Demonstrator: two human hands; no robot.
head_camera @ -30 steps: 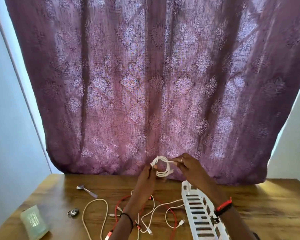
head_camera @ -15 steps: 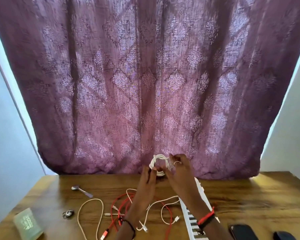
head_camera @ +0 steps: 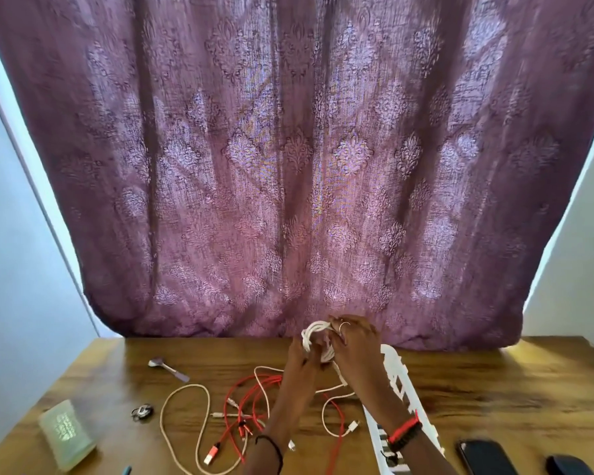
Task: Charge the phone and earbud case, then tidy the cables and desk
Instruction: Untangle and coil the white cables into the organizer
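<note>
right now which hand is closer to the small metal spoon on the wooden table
Left. The left hand grips the coiled white cable right of the metal spoon; the right hand grips the coil's other side, farther off.

Daylight glows through the purple curtain at the far side, leaving the wooden surface dimmer. Wide-angle distortion bends the edges; slight motion blur softens the whole view.
</note>
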